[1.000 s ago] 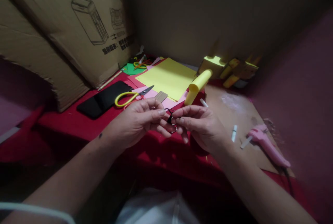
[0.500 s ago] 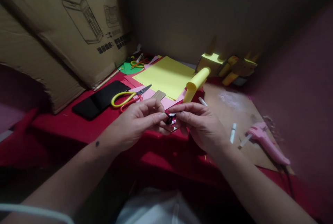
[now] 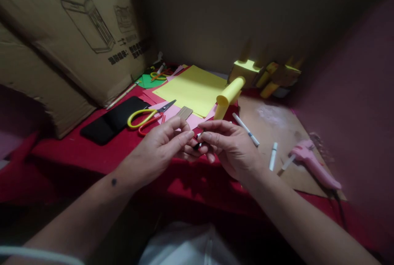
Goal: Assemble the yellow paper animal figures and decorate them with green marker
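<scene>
Close together over the front of the red-covered table, my left hand (image 3: 164,144) and my right hand (image 3: 232,146) both pinch with thumb and fingers. Between their fingertips is a small black and white piece (image 3: 197,146), mostly hidden and too small to name. Just beyond my left hand lie scissors (image 3: 160,111) with one yellow and one red handle. A small brown cardboard strip (image 3: 185,112) rests past the fingertips. Behind my right hand stands a rolled yellow paper shape (image 3: 231,91), and a white pen (image 3: 246,129) lies beside that hand.
Yellow paper (image 3: 192,88) lies on pink and red sheets. A black phone (image 3: 113,121) is at left, before a large cardboard box (image 3: 83,63). On the right, a cardboard sheet (image 3: 261,127) bears a white cap (image 3: 273,156) and a pink glue gun (image 3: 315,164) with its cord.
My fingertips have shifted around the small piece, and less of its black part shows. The view has moved slightly, and more of the white pen shows beside my right hand.
</scene>
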The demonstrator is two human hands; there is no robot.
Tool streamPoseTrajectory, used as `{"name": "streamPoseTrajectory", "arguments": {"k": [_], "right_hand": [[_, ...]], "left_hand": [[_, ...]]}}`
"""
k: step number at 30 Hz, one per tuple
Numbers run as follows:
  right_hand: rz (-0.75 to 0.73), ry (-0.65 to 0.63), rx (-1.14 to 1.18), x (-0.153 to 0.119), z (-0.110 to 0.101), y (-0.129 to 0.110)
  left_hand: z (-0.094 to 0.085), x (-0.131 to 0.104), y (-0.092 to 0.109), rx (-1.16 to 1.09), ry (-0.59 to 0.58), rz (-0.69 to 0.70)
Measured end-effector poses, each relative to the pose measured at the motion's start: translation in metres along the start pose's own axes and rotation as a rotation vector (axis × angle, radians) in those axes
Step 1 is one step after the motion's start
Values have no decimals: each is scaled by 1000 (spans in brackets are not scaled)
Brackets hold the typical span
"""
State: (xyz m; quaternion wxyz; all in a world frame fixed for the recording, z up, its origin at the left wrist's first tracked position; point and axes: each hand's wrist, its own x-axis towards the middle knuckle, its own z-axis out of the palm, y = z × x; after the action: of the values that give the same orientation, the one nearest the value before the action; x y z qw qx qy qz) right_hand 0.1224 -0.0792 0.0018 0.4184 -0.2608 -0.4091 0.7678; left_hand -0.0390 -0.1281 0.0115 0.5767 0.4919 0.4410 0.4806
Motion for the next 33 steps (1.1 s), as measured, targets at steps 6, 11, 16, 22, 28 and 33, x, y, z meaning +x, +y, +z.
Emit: {"name": "streamPoseTrajectory", "arguments": {"k": [6,11,16,22,28,33], "right_hand": [[0,13,-15,-1,0,1],[43,-9,-60,-2,-1,1],[55,-75,-129,-3,-4,0],[67,-107,-206,-3,-6,1],[68,-58,-158,0,-3,-1],[112,-31,-93,0,-2,-2]], "left_hand": [[7,-2,6,56,10,52],[7,-3,5,132,18,119],[4,-4,1,223,30,158],[7,-3,3,200,55,146],[3,-2,1,97,45,88],[0,-3,-2,80,54,1]]}}
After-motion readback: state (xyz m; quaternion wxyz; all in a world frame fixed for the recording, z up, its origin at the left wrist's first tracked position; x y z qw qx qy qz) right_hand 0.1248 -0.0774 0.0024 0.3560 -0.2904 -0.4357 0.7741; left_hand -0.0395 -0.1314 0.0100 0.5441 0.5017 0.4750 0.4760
